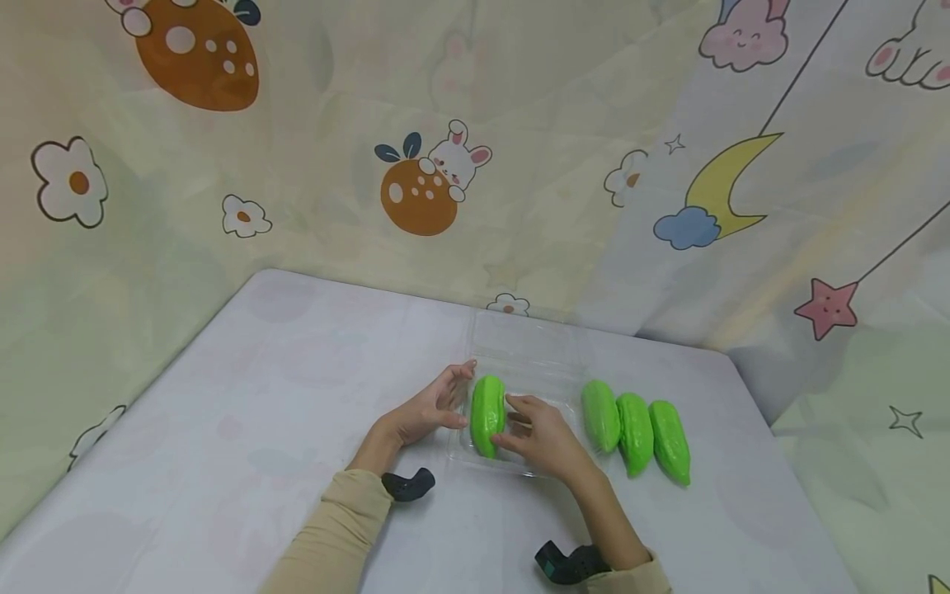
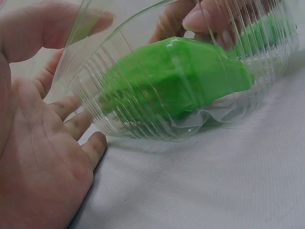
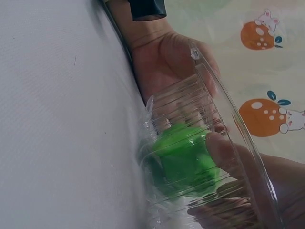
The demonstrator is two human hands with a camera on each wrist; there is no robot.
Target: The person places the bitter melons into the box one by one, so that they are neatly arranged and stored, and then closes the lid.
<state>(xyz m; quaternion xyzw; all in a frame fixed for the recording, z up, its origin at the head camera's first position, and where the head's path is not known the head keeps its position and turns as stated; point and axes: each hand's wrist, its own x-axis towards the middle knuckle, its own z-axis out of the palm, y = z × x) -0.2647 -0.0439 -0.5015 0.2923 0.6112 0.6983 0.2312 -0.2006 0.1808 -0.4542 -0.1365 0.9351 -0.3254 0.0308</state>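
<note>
A clear plastic clamshell box [image 1: 530, 474] lies with its lid raised or folded to the back. One bright green, oblong, fruit-like piece [image 1: 487, 417] sits at its left side, glossy and tapering to an end. My left hand [image 1: 430, 408] is at the box's left, fingers spread; its fingertips [image 2: 97, 143] come right up to the ribbed outer wall. Over the box is my right hand [image 1: 545, 433], thumb and forefinger apart at the right side of the green piece. In the right wrist view the thumb [image 3: 220, 145] overlaps that piece through the plastic.
Right of the box, several more green pieces [image 1: 636, 433] lie in a row on the white table [image 1: 223, 396]. A printed cloth [image 1: 319, 165] hangs behind the table. Dark wrist cameras [image 1: 571, 563] sit on both wrists.
</note>
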